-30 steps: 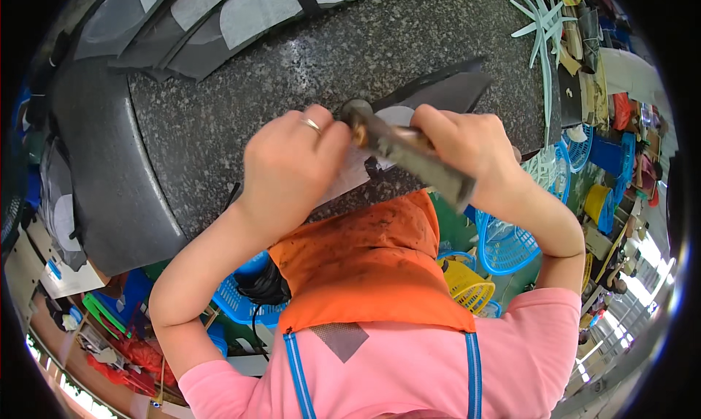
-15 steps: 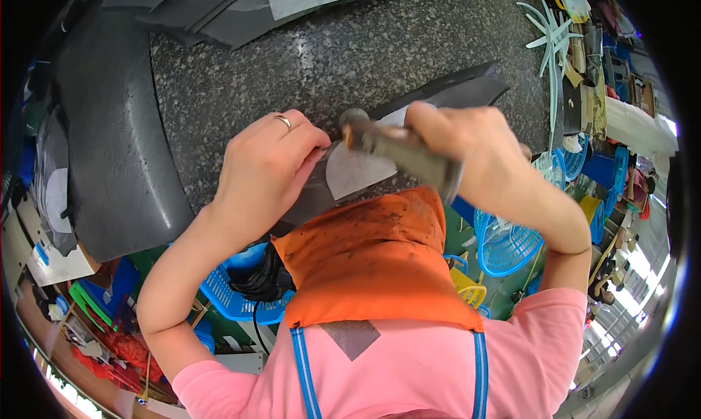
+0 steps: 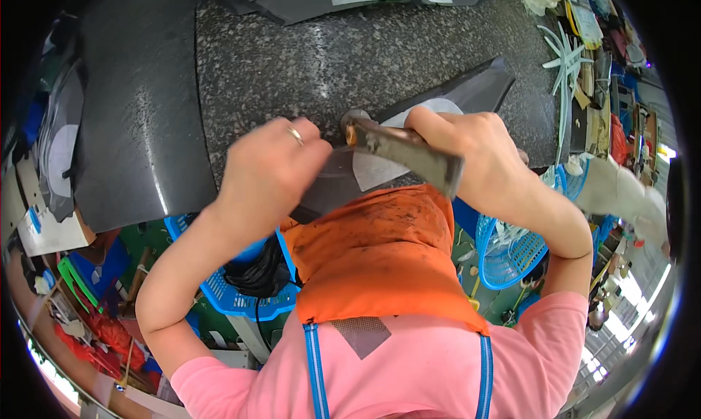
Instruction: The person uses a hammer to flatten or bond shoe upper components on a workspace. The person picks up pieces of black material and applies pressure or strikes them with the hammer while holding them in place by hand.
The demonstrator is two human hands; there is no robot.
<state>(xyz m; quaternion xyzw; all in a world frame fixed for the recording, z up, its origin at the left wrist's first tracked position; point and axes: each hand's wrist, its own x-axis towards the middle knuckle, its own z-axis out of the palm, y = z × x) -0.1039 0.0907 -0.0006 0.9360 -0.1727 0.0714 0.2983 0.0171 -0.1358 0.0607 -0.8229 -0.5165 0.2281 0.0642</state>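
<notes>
on the speckled stone slab (image 3: 380, 61), right at its near edge, a dark leather-like piece (image 3: 467, 94) with a pale lining patch (image 3: 372, 169) is lying flat, its pointed end running away to the right. the left hand (image 3: 266, 174), a ring on one finger, is curling down onto the near end of that piece, pinning it against the stone. the right hand (image 3: 475, 156) is closing tight around the handle of a hammer (image 3: 401, 150), whose round head is sitting just above the piece by the left fingertips. the piece is looking thin, light and floppy, likely to slide on the polished stone, so pressing it flat near the working spot seems the sound hold; the hammer is looking heavy and rigid, best gripped on its handle.
</notes>
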